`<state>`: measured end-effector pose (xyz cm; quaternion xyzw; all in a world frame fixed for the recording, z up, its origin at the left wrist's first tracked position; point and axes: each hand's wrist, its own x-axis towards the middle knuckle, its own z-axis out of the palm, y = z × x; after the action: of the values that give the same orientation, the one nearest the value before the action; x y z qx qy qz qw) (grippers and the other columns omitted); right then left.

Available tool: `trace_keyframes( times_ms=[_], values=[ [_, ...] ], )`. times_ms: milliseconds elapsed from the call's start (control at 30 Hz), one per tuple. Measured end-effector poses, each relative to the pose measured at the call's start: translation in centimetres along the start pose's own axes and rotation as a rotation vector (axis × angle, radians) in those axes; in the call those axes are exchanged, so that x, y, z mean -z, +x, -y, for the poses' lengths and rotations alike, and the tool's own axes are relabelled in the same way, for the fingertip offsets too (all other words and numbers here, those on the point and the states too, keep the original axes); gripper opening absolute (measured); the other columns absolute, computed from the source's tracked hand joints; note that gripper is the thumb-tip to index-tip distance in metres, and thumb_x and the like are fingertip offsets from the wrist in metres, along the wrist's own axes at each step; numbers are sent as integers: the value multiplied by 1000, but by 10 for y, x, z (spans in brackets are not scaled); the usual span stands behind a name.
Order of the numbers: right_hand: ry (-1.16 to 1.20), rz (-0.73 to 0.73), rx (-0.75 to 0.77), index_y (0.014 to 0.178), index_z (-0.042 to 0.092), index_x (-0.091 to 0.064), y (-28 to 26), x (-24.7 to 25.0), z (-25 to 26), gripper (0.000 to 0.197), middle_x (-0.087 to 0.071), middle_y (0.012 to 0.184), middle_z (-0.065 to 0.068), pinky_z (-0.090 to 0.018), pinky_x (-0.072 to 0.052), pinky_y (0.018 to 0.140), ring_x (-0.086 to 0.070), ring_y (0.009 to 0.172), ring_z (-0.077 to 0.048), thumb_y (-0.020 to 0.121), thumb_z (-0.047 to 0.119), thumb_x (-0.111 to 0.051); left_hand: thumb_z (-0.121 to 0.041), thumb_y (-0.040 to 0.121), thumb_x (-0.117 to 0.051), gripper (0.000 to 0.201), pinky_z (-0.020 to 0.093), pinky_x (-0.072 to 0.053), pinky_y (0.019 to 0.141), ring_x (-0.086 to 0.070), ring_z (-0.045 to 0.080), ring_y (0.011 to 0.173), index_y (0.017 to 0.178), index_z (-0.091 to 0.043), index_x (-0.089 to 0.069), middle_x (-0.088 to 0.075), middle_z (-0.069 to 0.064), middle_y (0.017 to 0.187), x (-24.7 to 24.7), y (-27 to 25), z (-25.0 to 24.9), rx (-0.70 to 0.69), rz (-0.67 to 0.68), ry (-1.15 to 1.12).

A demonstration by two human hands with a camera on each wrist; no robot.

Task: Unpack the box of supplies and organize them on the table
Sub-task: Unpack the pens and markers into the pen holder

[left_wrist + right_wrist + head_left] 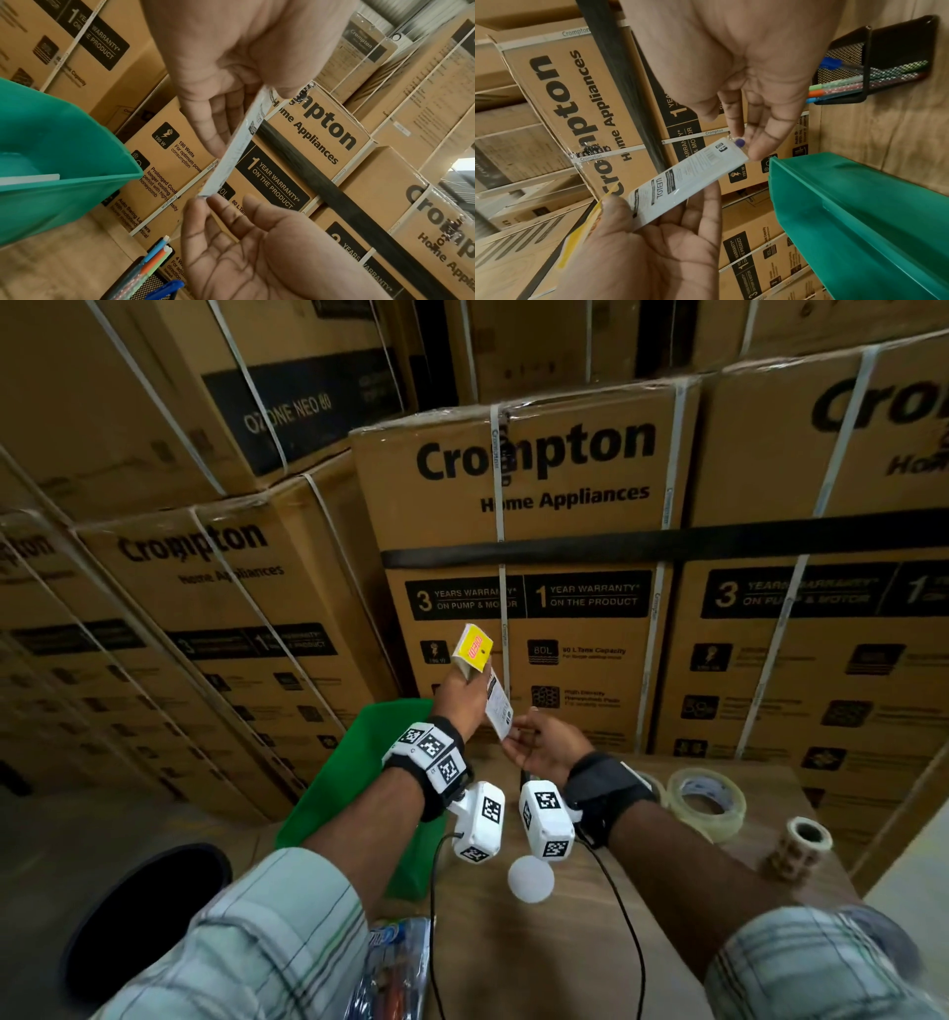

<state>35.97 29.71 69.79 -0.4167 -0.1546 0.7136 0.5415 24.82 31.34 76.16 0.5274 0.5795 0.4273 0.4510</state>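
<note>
A white printed card pack (499, 708) hangs in the air between both hands, above the wooden table (565, 958). My left hand (470, 683) grips its upper end together with a small yellow pack (472, 649), thumb on one side and fingers on the other. My right hand (513, 729) pinches the card's lower end between thumb and fingertip. The left wrist view shows the card (231, 154) edge-on. In the right wrist view its printed face (685, 182) shows, with the right hand (744, 146) pinching one corner. The green bin (359, 762) stands just left of the hands.
Stacked cartons (565, 531) wall off the back and left. A black mesh holder (875, 60) with coloured pens stands on the table. Two tape rolls (706, 801) (803, 839) sit at the right. A white disc (530, 878) and a plastic packet (395, 963) lie nearer me. A black bucket (149, 911) is on the floor, left.
</note>
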Motion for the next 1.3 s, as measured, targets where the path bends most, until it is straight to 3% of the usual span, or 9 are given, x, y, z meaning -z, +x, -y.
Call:
trace_keyframes(
  times_ms=[267,433,633,767,900,1000,1067,1133,1300],
  values=[
    [-80,-3,-25,93,-1,-57,2,10,3,16,-52,59,-6,-17,-48,47,-48,50,-9,98,6,-44,-28,102,-40,20,44,-50,83,-55,36,120,107,-9,-46,-57,21,127,-3,-19,-17,95,-10,-175],
    [-362,19,101,94,-1,-58,2,15,2,18,-62,86,-14,-16,-44,44,-53,59,-14,85,-15,-52,-27,102,-39,35,44,-48,81,-55,35,120,128,-3,-45,-56,20,128,-3,-22,-20,137,-51,-237],
    [-695,-98,290,78,12,-56,13,31,3,13,-56,71,-3,-24,-39,53,-44,58,-12,89,9,-62,-33,101,-41,32,47,-52,85,-58,32,115,118,-7,-51,-60,14,108,8,-7,-10,171,-98,-376],
    [-660,-183,220,69,10,-53,25,56,6,25,-50,63,-9,-23,-39,45,-43,52,-15,90,-2,-56,-34,100,-43,33,50,-51,86,-55,36,118,114,-5,-50,-60,18,117,22,11,12,253,-179,-522],
    [-563,-341,257,68,12,-50,34,81,16,31,-55,63,-14,-17,-41,37,-54,44,-13,86,-13,-54,-37,100,-43,30,43,-53,77,-59,35,113,91,-10,-52,-61,18,113,28,20,39,356,-194,-622],
    [-530,-462,340,74,14,-53,34,91,32,28,-64,77,-18,-29,-57,58,-62,64,-23,85,-12,-54,-36,100,-44,29,44,-53,79,-59,33,105,99,-8,-51,-60,17,113,27,29,55,423,-214,-724],
    [-628,-541,405,76,20,-57,35,97,44,27,-68,91,-17,-44,-58,78,-66,79,-28,83,-6,-60,-37,100,-43,31,45,-53,82,-58,34,106,109,-8,-49,-59,17,117,24,34,66,445,-218,-763],
    [-831,-573,485,79,27,-58,36,95,53,21,-69,95,-11,-48,-57,80,-68,87,-29,83,7,-63,-36,101,-41,37,45,-52,85,-56,36,115,121,-6,-49,-58,18,122,21,38,76,456,-225,-788],
    [-1563,-393,615,98,12,-65,32,53,54,17,-65,89,-6,-27,-42,69,-59,80,-21,90,8,-51,-36,101,-41,43,43,-52,83,-57,32,112,126,-3,-49,-59,16,114,26,55,94,484,-238,-845]
  ],
)
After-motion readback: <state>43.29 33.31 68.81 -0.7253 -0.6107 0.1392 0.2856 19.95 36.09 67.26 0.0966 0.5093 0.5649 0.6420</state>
